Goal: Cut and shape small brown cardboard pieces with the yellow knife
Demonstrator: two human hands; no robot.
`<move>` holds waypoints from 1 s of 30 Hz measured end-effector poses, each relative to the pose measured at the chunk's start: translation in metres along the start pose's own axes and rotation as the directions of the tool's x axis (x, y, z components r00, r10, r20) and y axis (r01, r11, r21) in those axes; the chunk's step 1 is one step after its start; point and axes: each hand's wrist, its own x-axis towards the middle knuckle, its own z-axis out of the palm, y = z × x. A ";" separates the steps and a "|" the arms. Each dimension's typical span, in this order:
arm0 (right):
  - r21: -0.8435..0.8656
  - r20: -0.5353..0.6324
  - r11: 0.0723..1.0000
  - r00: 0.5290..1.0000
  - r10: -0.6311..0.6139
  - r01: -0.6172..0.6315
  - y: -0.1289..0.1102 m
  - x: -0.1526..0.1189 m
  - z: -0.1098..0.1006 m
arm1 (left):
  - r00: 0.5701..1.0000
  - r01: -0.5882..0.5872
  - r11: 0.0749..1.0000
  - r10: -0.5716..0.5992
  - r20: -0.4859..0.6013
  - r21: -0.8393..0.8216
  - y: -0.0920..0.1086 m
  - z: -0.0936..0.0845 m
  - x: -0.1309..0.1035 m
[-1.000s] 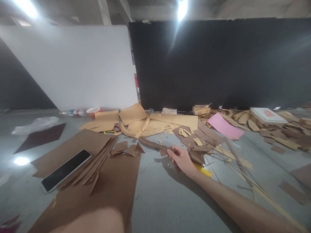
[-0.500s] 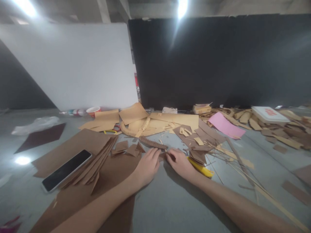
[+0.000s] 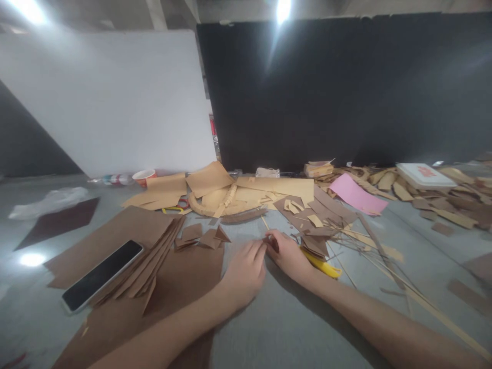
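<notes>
My left hand (image 3: 246, 269) lies low over the grey table, back up, its fingers pressed together and pointing at the other hand. Thumb and fingers of my right hand (image 3: 286, 253) are curled in a pinch. The fingertips of both hands meet on a small piece of brown paper, mostly hidden by them. Just beyond, a thin pale strip (image 3: 265, 222) points away from the fingers. A curved, ridged brown paper piece (image 3: 244, 217) lies behind it. Left of my hands are small folded brown pieces (image 3: 209, 239); a yellow-handled tool (image 3: 323, 265) lies beside my right wrist.
Brown paper sheets (image 3: 180, 287) and a phone (image 3: 102, 277) lie at left. A tan braided ring (image 3: 203, 207), tan sheets (image 3: 274, 187) and a paper cup (image 3: 144, 177) stand behind. To the right are thin strips (image 3: 369, 261), pink paper (image 3: 357, 195) and a white box (image 3: 425, 177).
My left hand has shifted right and slightly nearer me, up against my right fingertips. The curved brown piece, earlier close above the fingers, lies farther back, apart from them. The view has shifted slightly.
</notes>
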 end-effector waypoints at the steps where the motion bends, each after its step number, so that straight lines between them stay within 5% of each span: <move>1: -0.033 0.005 0.999 1.000 -0.003 0.003 0.000 0.000 0.000 | 1.000 0.000 1.000 0.000 -0.014 0.001 0.003 0.003 -0.007; 6: -0.177 0.037 0.982 0.998 -0.056 0.061 -0.002 0.003 -0.009 | 1.000 -0.009 1.000 0.009 -0.001 -0.002 -0.002 0.015 -0.019; 15: -0.323 0.050 0.932 0.987 -0.155 0.163 0.003 0.004 -0.018 | 0.999 0.035 0.997 -0.034 0.009 -0.070 -0.010 -0.001 -0.008; 18: -0.296 0.113 0.921 0.967 -0.229 0.252 -0.001 0.000 -0.016 | 0.999 0.034 0.995 -0.032 0.020 -0.092 -0.010 -0.006 -0.006; 30: -0.189 0.126 0.955 0.970 -0.206 0.227 0.004 0.003 -0.014 | 1.000 0.004 0.995 -0.001 0.028 -0.095 -0.019 -0.010 -0.005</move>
